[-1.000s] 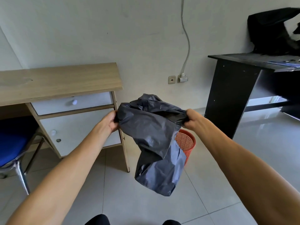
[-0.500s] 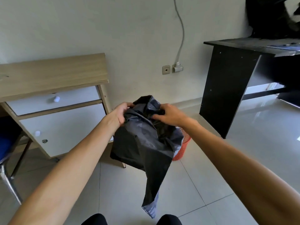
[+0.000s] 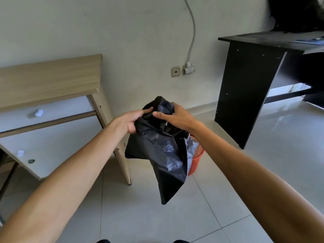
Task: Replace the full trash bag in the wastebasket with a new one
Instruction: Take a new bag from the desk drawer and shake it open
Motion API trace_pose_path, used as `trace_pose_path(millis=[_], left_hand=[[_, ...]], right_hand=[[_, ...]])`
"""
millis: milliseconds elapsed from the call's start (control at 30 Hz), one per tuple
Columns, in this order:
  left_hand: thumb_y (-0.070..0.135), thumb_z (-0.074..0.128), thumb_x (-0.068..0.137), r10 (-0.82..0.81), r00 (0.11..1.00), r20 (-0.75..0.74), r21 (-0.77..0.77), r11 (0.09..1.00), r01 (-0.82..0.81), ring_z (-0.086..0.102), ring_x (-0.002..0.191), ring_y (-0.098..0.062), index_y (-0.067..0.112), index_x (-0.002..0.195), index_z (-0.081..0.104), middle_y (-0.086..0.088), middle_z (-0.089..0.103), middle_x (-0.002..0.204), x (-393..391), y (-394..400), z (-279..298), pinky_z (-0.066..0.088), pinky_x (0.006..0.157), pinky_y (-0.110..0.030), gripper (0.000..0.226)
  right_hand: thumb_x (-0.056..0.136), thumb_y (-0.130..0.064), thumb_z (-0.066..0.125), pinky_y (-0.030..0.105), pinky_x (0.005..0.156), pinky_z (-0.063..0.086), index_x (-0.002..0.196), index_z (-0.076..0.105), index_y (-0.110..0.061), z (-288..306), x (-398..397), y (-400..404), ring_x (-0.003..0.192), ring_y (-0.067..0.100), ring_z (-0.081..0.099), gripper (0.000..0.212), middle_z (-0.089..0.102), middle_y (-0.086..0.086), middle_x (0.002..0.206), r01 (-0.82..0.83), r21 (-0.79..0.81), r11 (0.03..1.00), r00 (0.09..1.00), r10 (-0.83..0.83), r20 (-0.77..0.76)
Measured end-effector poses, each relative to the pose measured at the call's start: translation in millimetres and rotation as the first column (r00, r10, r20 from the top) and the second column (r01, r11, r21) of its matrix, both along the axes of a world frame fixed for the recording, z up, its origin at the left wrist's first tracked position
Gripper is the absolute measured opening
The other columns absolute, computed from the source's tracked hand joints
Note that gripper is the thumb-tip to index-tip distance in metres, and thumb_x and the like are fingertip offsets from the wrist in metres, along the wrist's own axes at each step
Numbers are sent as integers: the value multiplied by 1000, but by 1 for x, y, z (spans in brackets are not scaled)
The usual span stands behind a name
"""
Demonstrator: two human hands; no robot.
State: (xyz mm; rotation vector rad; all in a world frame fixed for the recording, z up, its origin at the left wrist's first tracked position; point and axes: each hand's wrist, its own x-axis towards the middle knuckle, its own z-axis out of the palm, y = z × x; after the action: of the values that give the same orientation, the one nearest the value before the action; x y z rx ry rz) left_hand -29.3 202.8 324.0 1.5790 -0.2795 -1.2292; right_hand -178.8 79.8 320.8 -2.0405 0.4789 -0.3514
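Observation:
A black trash bag (image 3: 164,155) hangs in the air in front of me, crumpled at the top and tapering to a point below. My left hand (image 3: 134,121) grips its upper left edge. My right hand (image 3: 177,116) holds the bunched top from the right, close to the left hand. Behind and below the bag stands an orange mesh wastebasket (image 3: 196,158) on the tiled floor; the bag covers most of it, so I cannot tell what is inside.
A light wooden desk (image 3: 52,79) with white drawers stands at the left, its leg close to the basket. A black desk (image 3: 249,88) stands at the right with a dark object on top. A wall socket (image 3: 183,71) and cable are behind.
My hands came together from spread apart, bunching the top of the bag. The bag now hangs longer and narrower. The view tilted down toward the floor.

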Motion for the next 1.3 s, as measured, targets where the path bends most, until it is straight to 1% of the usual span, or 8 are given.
trace_pose_path(millis=[200, 300, 467, 633, 867, 1000, 1133, 1300], left_hand=[[45, 90, 58, -63, 997, -45, -129, 990, 57, 71, 106, -26, 8, 116, 73, -13, 71, 121, 8, 30, -11, 55, 93, -38, 71], [36, 97, 52, -226, 918, 327, 171, 969, 177, 60, 120, -24, 15, 120, 67, -6, 68, 125, 7, 39, -18, 48, 100, -40, 77], [45, 71, 89, -398, 700, 593, 618, 782, -78, 67, 64, -14, 3, 104, 65, -9, 72, 91, -6, 36, -23, 52, 49, -21, 45], [80, 68, 65, -299, 908, 293, 498, 858, 122, 63, 116, -40, 12, 141, 45, -22, 56, 137, -23, 37, -28, 59, 82, -46, 104], [39, 47, 101, -389, 617, 684, 600, 781, -174, 7, 148, -47, 7, 157, 2, -25, -4, 162, -36, 12, -91, 18, 119, -57, 79], [36, 62, 92, -244, 661, 710, 458, 872, -170, 55, 122, -37, 9, 134, 49, -19, 53, 137, -34, 1, -104, 48, 101, -47, 51], [15, 62, 97, 149, 988, 50, 249, 956, -157, 64, 113, -38, -2, 128, 57, -22, 63, 127, -23, -1, -92, 55, 96, -45, 35], [-3, 80, 70, 182, 871, -457, -244, 916, -319, 74, 65, -28, -3, 90, 69, -19, 74, 78, -13, 33, -68, 62, 53, -35, 24]], right_hand=[[99, -17, 58, 33, 69, 59, 111, 64, 3, 10, 3, -13, 83, 26, 70, 25, 71, 21, 109, 74, 504, 861, 996, -34, -87], [105, -13, 36, 41, 80, 54, 110, 58, 0, 8, -11, -22, 92, 28, 65, 26, 67, 18, 107, 69, 781, 621, 996, -3, -85], [97, 1, 28, 44, 70, 59, 92, 52, -5, 2, -28, -29, 77, 27, 71, 26, 71, 16, 87, 106, 841, 531, 994, -79, -76], [89, 4, 26, 55, 75, 60, 96, 48, -7, 0, -36, -30, 91, 30, 67, 26, 64, 16, 101, 100, 864, 493, 990, -134, -39], [85, 7, 28, 46, 52, 60, 88, 55, 0, -4, -46, -28, 79, 33, 67, 27, 66, 19, 87, 159, 896, 414, 969, -240, -60], [102, -12, 32, 44, 55, 61, 95, 61, 3, -7, -60, -41, 73, 32, 72, 34, 73, 20, 79, 169, 883, 439, 963, -265, -53], [94, -32, 54, 41, 79, 58, 111, 65, -4, -16, -78, -68, 103, 34, 66, 35, 71, 18, 112, 219, 841, 494, 943, -327, -54], [95, -25, 65, 36, 62, 54, 122, 62, 0, -45, -104, -98, 84, 28, 67, 37, 70, 16, 104, 468, 700, 539, 845, -505, -176]])
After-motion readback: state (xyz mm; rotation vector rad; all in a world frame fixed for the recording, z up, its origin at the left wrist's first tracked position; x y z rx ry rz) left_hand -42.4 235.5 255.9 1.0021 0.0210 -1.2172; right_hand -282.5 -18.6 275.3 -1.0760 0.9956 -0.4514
